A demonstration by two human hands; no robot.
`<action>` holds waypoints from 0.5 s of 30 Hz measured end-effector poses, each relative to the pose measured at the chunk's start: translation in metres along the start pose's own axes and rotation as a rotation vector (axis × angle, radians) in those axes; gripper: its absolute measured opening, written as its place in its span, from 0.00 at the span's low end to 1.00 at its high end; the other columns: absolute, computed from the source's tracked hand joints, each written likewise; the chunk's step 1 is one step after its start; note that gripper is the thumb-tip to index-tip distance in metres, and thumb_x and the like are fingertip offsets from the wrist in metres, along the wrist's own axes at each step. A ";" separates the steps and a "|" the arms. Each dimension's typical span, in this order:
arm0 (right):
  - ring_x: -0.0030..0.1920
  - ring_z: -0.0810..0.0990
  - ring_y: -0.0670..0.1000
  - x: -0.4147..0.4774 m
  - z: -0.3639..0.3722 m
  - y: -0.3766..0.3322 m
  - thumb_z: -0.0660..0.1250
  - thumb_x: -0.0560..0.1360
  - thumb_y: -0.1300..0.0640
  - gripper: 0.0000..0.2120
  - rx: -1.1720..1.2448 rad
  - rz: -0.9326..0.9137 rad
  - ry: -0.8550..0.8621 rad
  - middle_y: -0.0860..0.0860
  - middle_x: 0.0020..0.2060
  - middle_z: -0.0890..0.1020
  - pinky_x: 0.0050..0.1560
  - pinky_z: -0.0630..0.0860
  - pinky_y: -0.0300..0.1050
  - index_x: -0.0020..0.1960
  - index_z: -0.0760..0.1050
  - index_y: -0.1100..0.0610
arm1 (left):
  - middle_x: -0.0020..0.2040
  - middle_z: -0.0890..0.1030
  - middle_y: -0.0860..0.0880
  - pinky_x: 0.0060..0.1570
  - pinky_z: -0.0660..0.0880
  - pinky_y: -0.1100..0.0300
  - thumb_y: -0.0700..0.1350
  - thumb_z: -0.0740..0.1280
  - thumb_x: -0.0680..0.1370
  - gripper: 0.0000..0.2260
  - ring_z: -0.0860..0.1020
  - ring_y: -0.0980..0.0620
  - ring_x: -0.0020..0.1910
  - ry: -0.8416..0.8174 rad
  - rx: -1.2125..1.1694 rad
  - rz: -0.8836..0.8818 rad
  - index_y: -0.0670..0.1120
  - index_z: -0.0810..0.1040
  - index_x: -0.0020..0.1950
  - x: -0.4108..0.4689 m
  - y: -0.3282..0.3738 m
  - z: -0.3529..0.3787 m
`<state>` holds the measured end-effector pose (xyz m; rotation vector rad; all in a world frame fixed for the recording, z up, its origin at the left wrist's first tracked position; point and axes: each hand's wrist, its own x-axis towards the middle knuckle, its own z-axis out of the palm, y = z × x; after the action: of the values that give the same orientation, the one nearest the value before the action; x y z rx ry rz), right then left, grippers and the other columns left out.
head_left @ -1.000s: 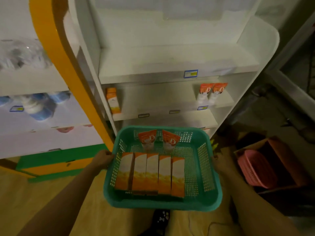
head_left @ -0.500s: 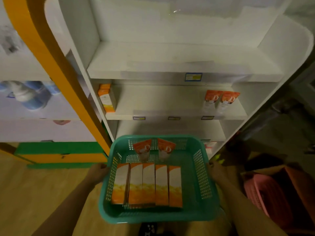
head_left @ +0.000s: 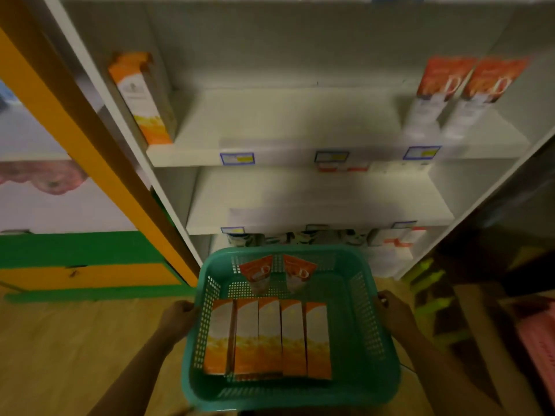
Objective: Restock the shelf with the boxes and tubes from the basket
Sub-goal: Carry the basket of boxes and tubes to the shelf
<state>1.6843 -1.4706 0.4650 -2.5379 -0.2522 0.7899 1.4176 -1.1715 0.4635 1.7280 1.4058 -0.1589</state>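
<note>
In basket (head_left: 345, 355), boxes (head_left: 268, 337) lengthwise toward shelf (head_left: 300, 115)

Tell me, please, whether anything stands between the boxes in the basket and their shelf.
Nothing visible does. The boxes lie uncovered in the basket; the shelf is open-fronted and bare between the upright box at its left and two tubes at its right. The left hand and right hand grip the basket.

Orange curved panel (head_left: 87, 157) running diagonally down left side, meeting green-and-orange low cabinet (head_left: 75, 249). Light wooden floor (head_left: 75, 340) spreading beneath. Blurred pink picture (head_left: 45, 178) showing on white panel far left. Pink plastic mesh crate (head_left: 537, 349) lying at right edge, lime-green strips (head_left: 429, 277) glowing nearby in shadow.
</note>
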 end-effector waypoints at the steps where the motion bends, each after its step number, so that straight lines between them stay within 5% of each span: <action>1: 0.54 0.78 0.61 0.012 0.014 0.010 0.55 0.80 0.54 0.15 -0.006 -0.002 -0.001 0.63 0.56 0.79 0.50 0.73 0.48 0.61 0.71 0.62 | 0.42 0.80 0.38 0.49 0.77 0.46 0.45 0.65 0.75 0.10 0.78 0.44 0.42 0.000 0.004 0.005 0.39 0.79 0.40 0.013 -0.009 0.012; 15: 0.58 0.76 0.62 0.154 0.184 0.123 0.56 0.80 0.57 0.16 0.060 -0.019 0.018 0.64 0.59 0.77 0.52 0.70 0.46 0.63 0.71 0.64 | 0.37 0.77 0.40 0.43 0.76 0.49 0.42 0.64 0.77 0.12 0.75 0.46 0.38 0.022 0.018 0.027 0.42 0.76 0.33 0.181 -0.117 0.169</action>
<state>1.7088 -1.4611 0.1965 -2.4813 -0.2429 0.7559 1.4516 -1.1579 0.1923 1.7680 1.4000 -0.1385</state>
